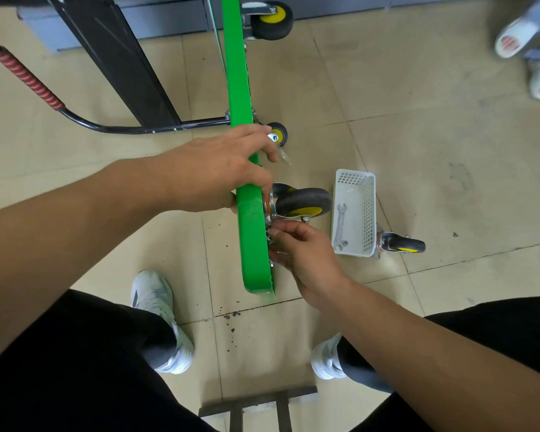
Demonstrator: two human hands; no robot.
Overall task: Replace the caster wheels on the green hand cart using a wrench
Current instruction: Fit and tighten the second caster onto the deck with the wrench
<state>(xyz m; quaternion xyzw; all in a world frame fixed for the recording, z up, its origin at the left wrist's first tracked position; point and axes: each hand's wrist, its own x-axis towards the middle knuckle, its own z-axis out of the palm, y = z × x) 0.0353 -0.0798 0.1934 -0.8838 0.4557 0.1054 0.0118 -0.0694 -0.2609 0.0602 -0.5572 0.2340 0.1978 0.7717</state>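
- The green hand cart [243,88] is tipped on edge. Its deck is a green strip running from top centre down to lower centre of the frame.
- The left hand [219,169], mid-frame, has its fingers curled over the deck's edge and grips it, steadying the cart.
- The right hand [304,249], just below centre, pinches something small at the mounting plate of the caster wheel [303,202]. It could be a nut or a bolt; it's too small to tell.
- That looks like fastener work on this caster by fingers alone, threading on or off, with no tool in play.
- The wrench [341,227] lies untouched in the white basket [354,177], right of centre and near the working hand.
- A loose caster [401,245] lies on the floor just beside the basket's right wall. Old or new, I can't say.
- Two mounted casters sit higher up the frame: a small one [277,136] just above the left hand and a large one [272,20] at top centre.
- Next move, as I read it: the right hand lets go, reaches right for the wrench and seats it squarely on the fastener, with the left hand holding the deck against rocking.
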